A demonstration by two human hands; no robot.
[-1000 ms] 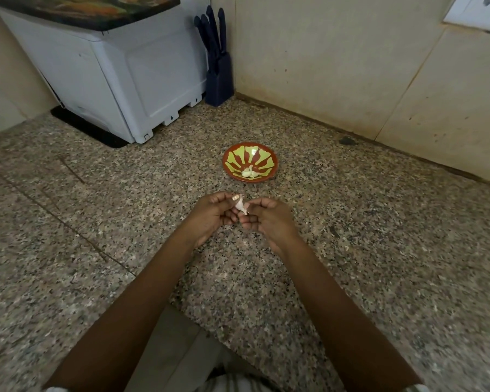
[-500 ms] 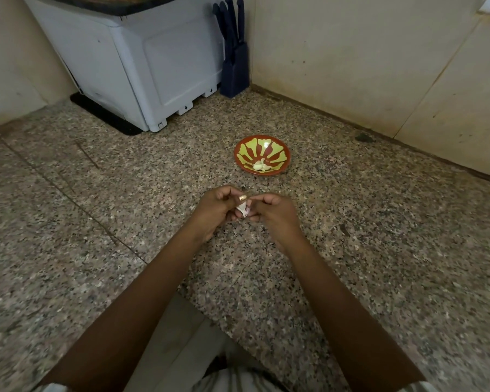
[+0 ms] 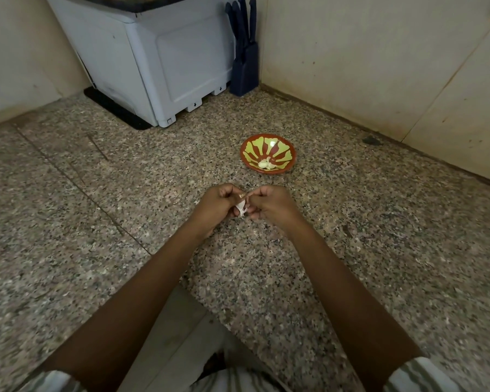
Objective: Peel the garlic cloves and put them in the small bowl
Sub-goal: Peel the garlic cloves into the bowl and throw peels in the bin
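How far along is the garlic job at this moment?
Done: a few peeled cloves lie in the small bowl. In hand: the left hand and right hand pinch one garlic clove between them, with white skin on it. Left: finish peeling it and drop it in the bowl. No other unpeeled cloves show.

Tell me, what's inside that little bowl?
The bowl holds a few pale peeled garlic cloves, heaped near its front wall. How many is unclear, since they overlap and hide the bottom under them.
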